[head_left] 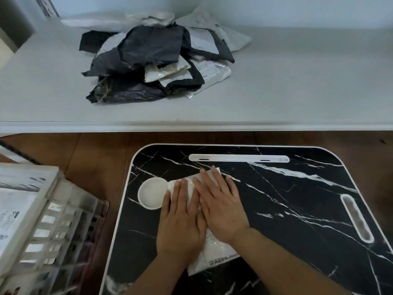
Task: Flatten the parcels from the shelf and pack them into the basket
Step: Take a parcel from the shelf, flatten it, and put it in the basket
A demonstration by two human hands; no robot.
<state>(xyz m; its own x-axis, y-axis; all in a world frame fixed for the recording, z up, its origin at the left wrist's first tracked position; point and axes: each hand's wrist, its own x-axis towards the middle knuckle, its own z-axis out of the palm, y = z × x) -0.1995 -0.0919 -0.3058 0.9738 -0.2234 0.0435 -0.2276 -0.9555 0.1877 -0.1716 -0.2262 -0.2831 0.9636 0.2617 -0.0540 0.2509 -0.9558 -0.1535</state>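
A white plastic parcel [212,255] lies on the black marble-patterned table [297,209]. My left hand [180,220] and my right hand [221,207] both press flat on it, fingers spread, side by side and touching. The hands hide most of the parcel. On the white shelf [297,92] beyond the table sits a heap of crumpled black and white parcels [153,58]. The white slatted basket [49,226] stands at the left, with flat white parcels [12,216] inside.
A round white recess [151,195] sits in the table just left of my left hand. A long white slot [238,158] runs along the table's far edge, and an oval handle cutout [357,218] lies at the right. Brown wooden floor shows between table and basket.
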